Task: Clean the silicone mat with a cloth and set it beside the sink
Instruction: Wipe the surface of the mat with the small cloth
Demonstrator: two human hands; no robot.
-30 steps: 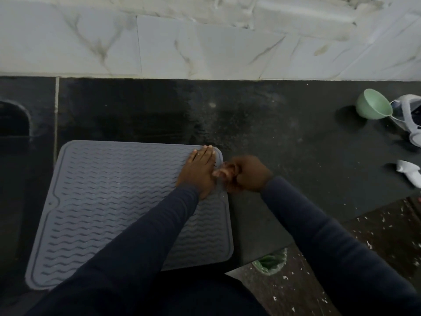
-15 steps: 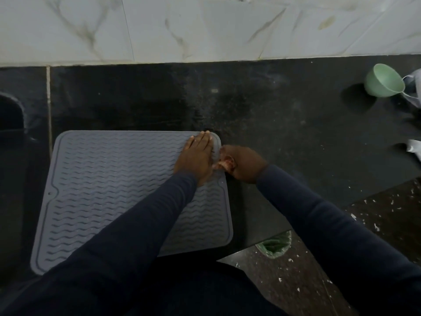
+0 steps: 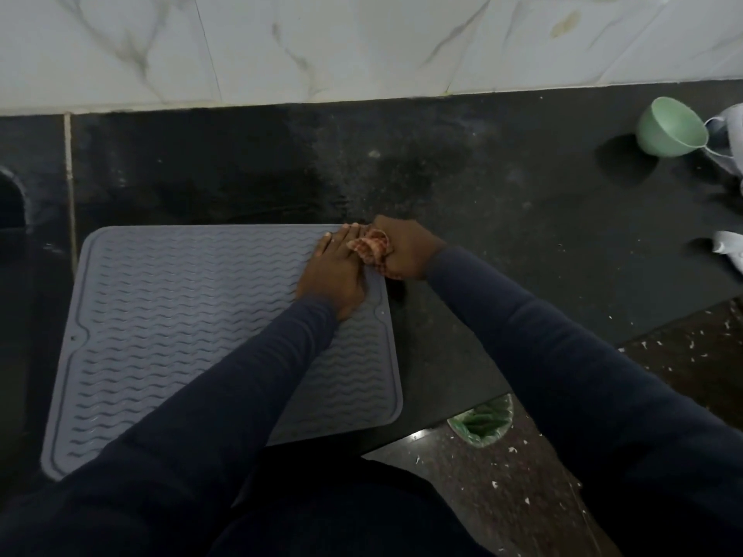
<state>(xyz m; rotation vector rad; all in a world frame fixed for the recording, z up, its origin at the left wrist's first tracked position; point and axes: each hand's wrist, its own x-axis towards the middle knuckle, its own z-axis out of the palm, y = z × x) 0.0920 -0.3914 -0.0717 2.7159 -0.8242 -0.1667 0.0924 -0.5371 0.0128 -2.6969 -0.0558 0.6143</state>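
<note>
A grey silicone mat [image 3: 173, 315] with wavy ridges lies flat on the black countertop [image 3: 482, 195]. My left hand [image 3: 333, 271] presses palm down on the mat's far right corner, fingers together. My right hand [image 3: 406, 251] is closed around a bunched red-and-white checked cloth [image 3: 372, 247], held at the mat's far right corner and touching my left hand's fingers. The sink [image 3: 12, 203] shows only as a dark curved edge at the far left.
A white marble-tiled wall [image 3: 362, 42] runs along the back of the counter. A pale green cup [image 3: 671, 126] lies on its side at the far right beside white objects [image 3: 729, 251]. Below the counter edge stands a bin with a green liner [image 3: 482, 420] on a speckled floor.
My right hand with the cloth has slid up along the mat's right edge to its far corner. The left hand has stayed pressed on the mat. The camera view has shifted slightly.
</note>
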